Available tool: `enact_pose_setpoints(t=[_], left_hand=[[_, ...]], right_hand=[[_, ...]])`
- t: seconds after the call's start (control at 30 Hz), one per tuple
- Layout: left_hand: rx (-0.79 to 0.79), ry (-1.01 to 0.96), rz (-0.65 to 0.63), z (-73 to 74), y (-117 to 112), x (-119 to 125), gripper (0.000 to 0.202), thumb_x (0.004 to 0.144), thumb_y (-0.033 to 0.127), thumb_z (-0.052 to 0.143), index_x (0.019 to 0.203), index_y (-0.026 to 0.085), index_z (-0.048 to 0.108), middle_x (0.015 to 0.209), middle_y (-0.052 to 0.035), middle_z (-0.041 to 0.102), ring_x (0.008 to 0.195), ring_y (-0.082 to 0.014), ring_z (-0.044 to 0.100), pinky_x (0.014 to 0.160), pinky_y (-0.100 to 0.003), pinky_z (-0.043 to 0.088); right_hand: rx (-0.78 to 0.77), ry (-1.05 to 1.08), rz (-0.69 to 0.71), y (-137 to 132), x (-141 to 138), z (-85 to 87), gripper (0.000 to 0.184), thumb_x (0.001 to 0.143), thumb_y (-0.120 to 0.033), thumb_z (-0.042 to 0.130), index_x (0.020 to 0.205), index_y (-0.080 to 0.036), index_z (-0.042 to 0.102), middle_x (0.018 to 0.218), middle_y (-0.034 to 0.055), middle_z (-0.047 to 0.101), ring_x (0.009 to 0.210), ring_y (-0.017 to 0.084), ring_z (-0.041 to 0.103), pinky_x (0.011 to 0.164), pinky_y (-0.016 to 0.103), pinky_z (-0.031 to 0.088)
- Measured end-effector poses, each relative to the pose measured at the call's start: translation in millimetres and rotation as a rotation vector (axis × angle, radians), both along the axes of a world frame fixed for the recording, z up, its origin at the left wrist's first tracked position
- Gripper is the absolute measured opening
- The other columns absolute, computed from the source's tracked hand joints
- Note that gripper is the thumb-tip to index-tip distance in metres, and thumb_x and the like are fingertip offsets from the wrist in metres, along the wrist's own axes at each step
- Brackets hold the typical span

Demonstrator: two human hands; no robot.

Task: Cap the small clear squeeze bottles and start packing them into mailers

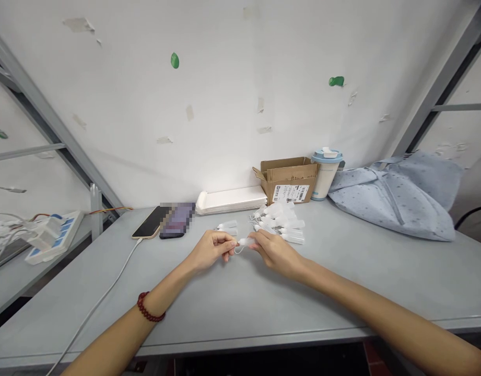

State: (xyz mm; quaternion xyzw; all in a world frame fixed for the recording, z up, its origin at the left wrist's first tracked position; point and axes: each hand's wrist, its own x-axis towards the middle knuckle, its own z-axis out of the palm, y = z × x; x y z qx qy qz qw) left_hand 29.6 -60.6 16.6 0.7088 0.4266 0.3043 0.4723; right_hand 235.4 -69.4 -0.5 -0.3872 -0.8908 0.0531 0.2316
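A small translucent white plastic bottle [247, 242] is held sideways between my two hands, low over the grey table. My right hand [277, 253] grips its body from the right. At its narrow tip end, my left hand [213, 249] is pinched, and a thin white loop hangs below; the fingers hide exactly what they pinch. Just behind my right hand lies a pile of similar small bottles [283, 215], some with thin pale tips. A few more bottles [227, 225] lie beyond my left fingers, partly hidden by that hand.
Against the wall stand a stack of white envelopes [234, 200], an open cardboard box [291, 183] and a lidded cup [325, 175]. Pale blue cloth [397, 201] lies at right. Two phones [151, 222] rest at left, one with a charging cable [115, 282]. A power strip [54, 237] sits far left.
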Motion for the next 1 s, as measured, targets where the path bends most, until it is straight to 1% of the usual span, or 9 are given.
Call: enact_pose_setpoints(t=[0.2,0.37,0.47,0.57,0.67,0.87,1.0], left_hand=[[-0.020,0.012,-0.025,-1.6,0.9,-1.6,0.028,0.078,0.037,0.058,0.071,0.011,0.064,0.057,-0.0011,0.058,0.047,-0.0085,0.050,0.050,-0.022,0.040],[-0.054,-0.039,-0.036,-2.1,2.9,-2.5,0.027,0.077,0.036,0.060,0.070,0.010,0.064,0.058,-0.0009,0.058,0.046,-0.0081,0.051,0.050,-0.022,0.039],[-0.110,-0.106,-0.031,0.0,5.3,-3.8,0.027,0.076,0.036,0.061,0.068,0.010,0.064,0.062,-0.0017,0.058,0.049,-0.0082,0.051,0.052,-0.023,0.041],[-0.154,-0.161,-0.016,2.4,8.1,-6.6,0.030,0.077,0.037,0.060,0.063,0.010,0.062,0.064,-0.0024,0.057,0.050,-0.0081,0.049,0.055,-0.024,0.041],[-0.171,-0.177,0.005,3.7,9.7,-9.0,0.029,0.078,0.037,0.058,0.068,0.010,0.064,0.066,-0.0024,0.057,0.050,-0.0084,0.049,0.056,-0.025,0.041],[-0.164,-0.141,-0.033,5.8,6.9,-6.0,0.023,0.076,0.033,0.061,0.067,0.011,0.062,0.064,-0.0012,0.057,0.051,-0.0086,0.049,0.056,-0.025,0.040],[-0.169,-0.126,-0.031,3.5,5.3,-4.6,0.021,0.075,0.030,0.062,0.065,0.011,0.061,0.060,-0.0010,0.057,0.052,-0.0090,0.049,0.055,-0.024,0.040]], right_hand=[[0.066,-0.113,-0.032,-1.5,-2.2,-1.4,0.022,0.092,-0.020,0.038,0.106,-0.010,0.051,0.085,0.0098,0.058,0.061,0.015,0.053,0.049,0.024,0.035],[0.109,-0.129,-0.030,-0.2,-1.0,-0.6,0.022,0.092,-0.023,0.038,0.105,-0.011,0.051,0.085,0.0092,0.058,0.060,0.015,0.053,0.048,0.024,0.033],[0.094,-0.088,-0.033,1.4,1.3,2.0,0.022,0.093,-0.024,0.036,0.107,-0.013,0.050,0.086,0.0087,0.059,0.062,0.015,0.054,0.049,0.024,0.035],[0.074,-0.044,-0.030,2.8,3.2,4.5,0.023,0.093,-0.025,0.035,0.107,-0.014,0.050,0.089,0.0086,0.060,0.068,0.015,0.057,0.056,0.024,0.039],[0.045,-0.020,-0.034,3.4,3.8,6.6,0.023,0.094,-0.025,0.034,0.107,-0.015,0.050,0.090,0.0087,0.060,0.071,0.016,0.057,0.060,0.025,0.041],[0.006,-0.056,-0.053,0.2,1.7,9.0,0.024,0.093,-0.024,0.036,0.108,-0.013,0.050,0.090,0.0097,0.060,0.071,0.017,0.057,0.057,0.026,0.040],[-0.011,-0.076,-0.043,-2.1,-1.4,3.8,0.024,0.093,-0.023,0.036,0.108,-0.012,0.050,0.089,0.0097,0.060,0.068,0.016,0.056,0.054,0.025,0.038]])
